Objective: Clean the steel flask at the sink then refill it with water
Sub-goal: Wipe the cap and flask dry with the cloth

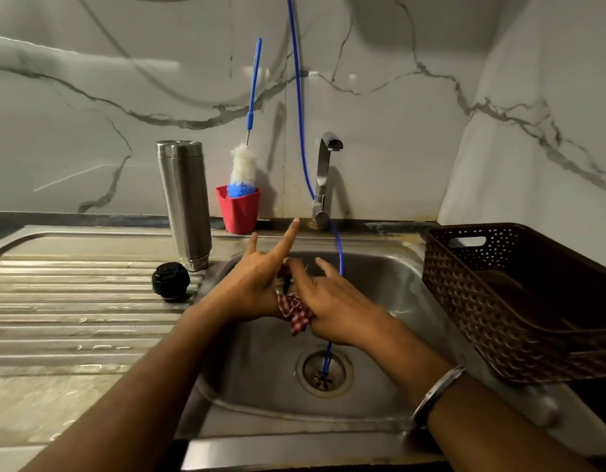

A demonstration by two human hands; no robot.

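The steel flask [185,202] stands upside down on the draining board, left of the sink basin [379,301]. Its black cap [170,280] lies beside it on the ribbed board. Over the basin both hands meet around a red-and-white checked cloth [294,313]. My left hand [257,284] holds the cloth with the index and little fingers stretched out. My right hand [332,304] grips the cloth from the right. A steel tap [323,178] rises behind the basin; no water runs from it.
A bottle brush [243,165] with a blue handle stands in a red cup [238,211] by the wall. A thin blue hose [299,131] hangs down into the drain [323,371]. A brown plastic basket [519,301] sits right of the sink.
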